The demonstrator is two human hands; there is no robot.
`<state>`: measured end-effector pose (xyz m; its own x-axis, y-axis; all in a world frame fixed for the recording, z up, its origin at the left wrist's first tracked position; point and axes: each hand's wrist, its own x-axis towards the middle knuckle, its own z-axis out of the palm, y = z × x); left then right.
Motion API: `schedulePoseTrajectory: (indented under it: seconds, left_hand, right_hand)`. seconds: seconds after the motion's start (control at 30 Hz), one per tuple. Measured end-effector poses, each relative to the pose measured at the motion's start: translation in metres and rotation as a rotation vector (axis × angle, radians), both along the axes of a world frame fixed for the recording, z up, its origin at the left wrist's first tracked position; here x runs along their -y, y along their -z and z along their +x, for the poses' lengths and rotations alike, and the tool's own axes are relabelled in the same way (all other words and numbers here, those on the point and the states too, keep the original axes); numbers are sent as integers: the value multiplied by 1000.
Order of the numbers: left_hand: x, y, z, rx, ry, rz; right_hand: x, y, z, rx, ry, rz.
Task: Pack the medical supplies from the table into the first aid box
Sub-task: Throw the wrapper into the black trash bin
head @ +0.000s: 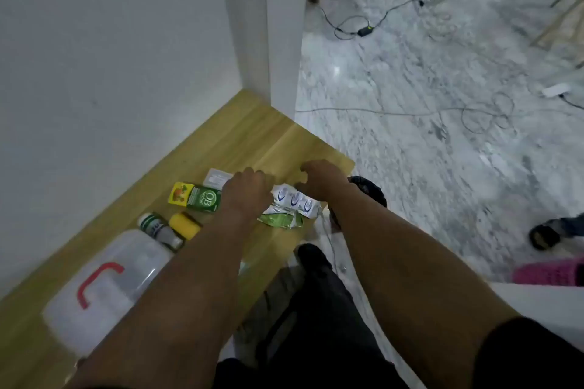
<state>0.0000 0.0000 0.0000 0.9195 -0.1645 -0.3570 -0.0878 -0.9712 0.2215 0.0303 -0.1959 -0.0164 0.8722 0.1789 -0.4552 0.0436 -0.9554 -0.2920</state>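
Observation:
The translucent white first aid box (pixel 104 290) with a red handle lies closed at the near left of the wooden table (pixel 252 136). Beyond it lie a white-capped bottle (pixel 159 229), a yellow roll (pixel 185 224), a yellow carton (pixel 180 193), a green carton (pixel 203 198) and a small white packet (pixel 216 178). My left hand (pixel 246 191) rests palm down over the supplies, its fingers bent. My right hand (pixel 322 180) sits at the far end of a strip of white and blue sachets (pixel 295 199), touching it. A green sachet (pixel 279 219) lies beside the strip.
A white wall runs along the table's left side and a white pillar (pixel 281 41) stands at its far corner. The table's right edge drops to a marble floor with cables (pixel 363 30), sandals (pixel 543 235) and a pink slipper (pixel 550 271).

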Motion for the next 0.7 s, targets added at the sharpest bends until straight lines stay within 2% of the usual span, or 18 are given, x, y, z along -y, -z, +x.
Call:
schedulePoseTrajectory:
  seconds: [0.13,0.33,0.57,0.7]
  left_hand:
    - [13,52,-4,-118,35,114]
    - [17,87,0,-142,43,183]
    - [24,90,8,-149,-85,-140]
    - [39,76,13,-81,-102,-259]
  right_hand:
    - [1,52,-13,-94,27,-14]
    - [0,90,-15,-28,96,-41]
    - [13,98,-8,-85,386,150]
    - [34,92,-19,-51,575,240]
